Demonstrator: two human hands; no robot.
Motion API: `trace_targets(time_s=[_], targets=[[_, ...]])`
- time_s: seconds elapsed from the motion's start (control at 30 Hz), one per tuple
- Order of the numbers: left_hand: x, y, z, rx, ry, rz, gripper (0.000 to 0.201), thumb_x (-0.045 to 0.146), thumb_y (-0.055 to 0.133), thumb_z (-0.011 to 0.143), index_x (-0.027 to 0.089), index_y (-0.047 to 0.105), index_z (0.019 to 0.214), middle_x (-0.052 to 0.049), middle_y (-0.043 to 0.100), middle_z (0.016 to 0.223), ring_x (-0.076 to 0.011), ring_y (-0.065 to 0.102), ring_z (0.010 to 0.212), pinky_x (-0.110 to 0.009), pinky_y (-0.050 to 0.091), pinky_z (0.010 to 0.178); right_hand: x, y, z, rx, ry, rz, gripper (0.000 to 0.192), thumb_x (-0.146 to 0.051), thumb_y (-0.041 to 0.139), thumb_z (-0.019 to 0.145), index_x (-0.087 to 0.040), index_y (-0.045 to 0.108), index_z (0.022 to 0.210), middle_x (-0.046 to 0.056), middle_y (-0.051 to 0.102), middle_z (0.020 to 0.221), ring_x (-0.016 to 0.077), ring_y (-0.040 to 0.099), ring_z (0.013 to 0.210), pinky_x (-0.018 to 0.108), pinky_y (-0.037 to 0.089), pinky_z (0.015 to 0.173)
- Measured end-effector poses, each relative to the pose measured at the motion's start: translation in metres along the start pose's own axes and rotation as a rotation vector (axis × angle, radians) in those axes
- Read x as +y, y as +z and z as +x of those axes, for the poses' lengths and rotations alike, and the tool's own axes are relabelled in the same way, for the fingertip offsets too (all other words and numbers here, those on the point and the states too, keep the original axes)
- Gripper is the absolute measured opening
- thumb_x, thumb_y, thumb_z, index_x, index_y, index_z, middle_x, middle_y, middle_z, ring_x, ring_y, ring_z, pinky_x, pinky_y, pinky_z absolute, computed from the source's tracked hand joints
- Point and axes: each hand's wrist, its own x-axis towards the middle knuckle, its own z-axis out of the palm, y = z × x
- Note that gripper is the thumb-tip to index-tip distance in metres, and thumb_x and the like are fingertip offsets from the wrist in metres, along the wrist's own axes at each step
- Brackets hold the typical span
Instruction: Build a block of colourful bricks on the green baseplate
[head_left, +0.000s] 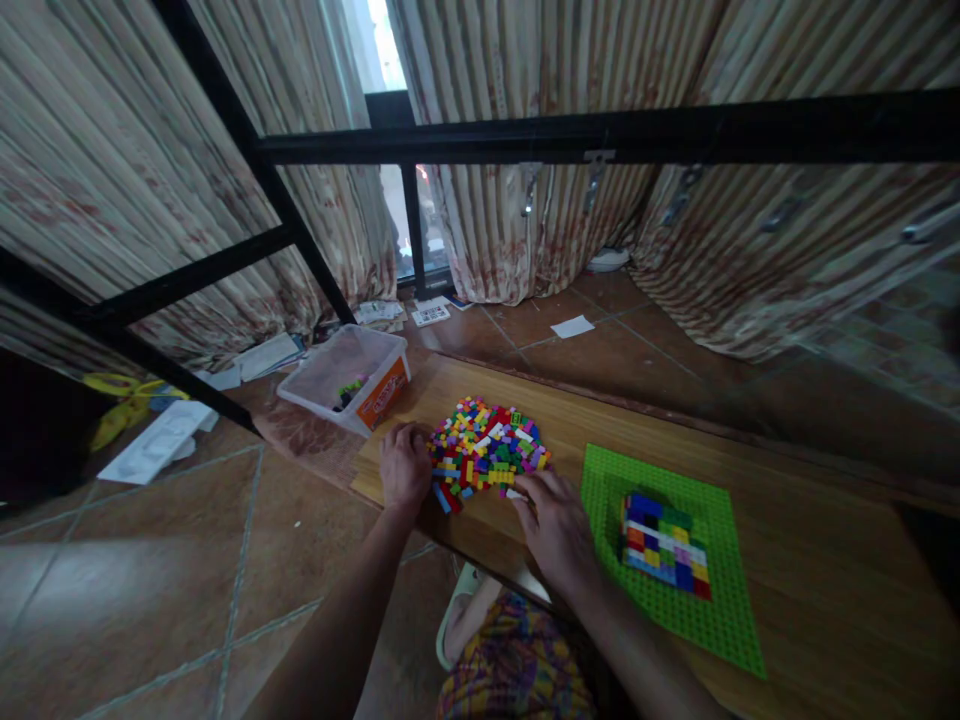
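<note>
A heap of small coloured toy bricks [487, 440] lies on a wooden bench top [465, 375]. At the heap's left edge rests my left hand [405, 468], its fingers curled in; whatever they hold, if anything, is hidden. My right hand [556, 520] is at the near right edge of the heap, thumb and fingertips closed about a white brick [514, 494]. Right of that hand lies a green studded baseplate [724, 630]. A block built of multicoloured bricks [667, 545] stands on it, with blue, white, red and yellow pieces showing.
A clear plastic tub [337, 365] with an orange label and a few pieces inside stands beyond the bench's left end. White moulded packaging [157, 440] lies on the tiled floor. Black metal rails [480, 145] cross in front of the striped curtains [495, 230].
</note>
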Motion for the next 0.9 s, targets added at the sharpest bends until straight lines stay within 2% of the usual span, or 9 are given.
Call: trace_targets(time_s=[0.1, 0.23, 0.43, 0.63, 0.9], targets=[[0.001, -0.001, -0.001, 0.005, 0.007, -0.002, 0.032, 0.025, 0.042, 0.092, 0.013, 0.067, 0.109, -0.015, 0.064, 0.116, -0.0276, 0.056, 0.11, -0.043, 0.045, 0.1, -0.002, 0.008, 0.016, -0.037, -0.007, -0.11, 0.016, -0.021, 0.056, 0.09, -0.021, 0.067, 0.101, 0.009, 0.064, 0.104, 0.0261, 0.055, 0.101, 0.039, 0.044, 0.091], [0.001, -0.001, -0.002, 0.011, 0.02, -0.001, 0.032, 0.025, 0.042, 0.092, 0.015, 0.066, 0.11, -0.014, 0.064, 0.115, -0.0269, 0.057, 0.11, -0.042, 0.046, 0.099, -0.004, 0.014, 0.022, -0.042, 0.019, -0.176, 0.016, -0.019, 0.058, 0.087, -0.021, 0.066, 0.101, 0.009, 0.063, 0.103, 0.0267, 0.054, 0.1, 0.039, 0.041, 0.09], [0.0, 0.001, -0.003, 0.008, 0.034, 0.0, 0.031, 0.026, 0.043, 0.092, 0.016, 0.067, 0.109, -0.013, 0.065, 0.114, -0.0276, 0.057, 0.11, -0.042, 0.045, 0.099, -0.002, 0.01, 0.021, -0.05, 0.048, -0.19, 0.009, -0.019, 0.057, 0.088, -0.021, 0.064, 0.092, 0.007, 0.063, 0.095, 0.0242, 0.053, 0.094, 0.036, 0.039, 0.088], [0.001, -0.001, -0.002, 0.004, 0.038, -0.004, 0.032, 0.026, 0.042, 0.092, 0.015, 0.068, 0.108, -0.013, 0.065, 0.114, -0.0274, 0.056, 0.11, -0.042, 0.044, 0.1, -0.004, 0.013, 0.024, -0.04, 0.034, -0.201, 0.009, -0.022, 0.061, 0.084, -0.022, 0.066, 0.092, 0.007, 0.064, 0.103, 0.0252, 0.052, 0.099, 0.038, 0.038, 0.088], [0.003, -0.004, -0.001, -0.008, 0.045, -0.009, 0.032, 0.025, 0.04, 0.093, 0.015, 0.068, 0.105, -0.012, 0.066, 0.111, -0.0266, 0.057, 0.107, -0.042, 0.044, 0.099, 0.001, 0.019, 0.027, -0.043, -0.009, -0.207, 0.007, -0.025, 0.061, 0.087, -0.022, 0.064, 0.083, 0.008, 0.063, 0.097, 0.0254, 0.052, 0.094, 0.039, 0.039, 0.082]])
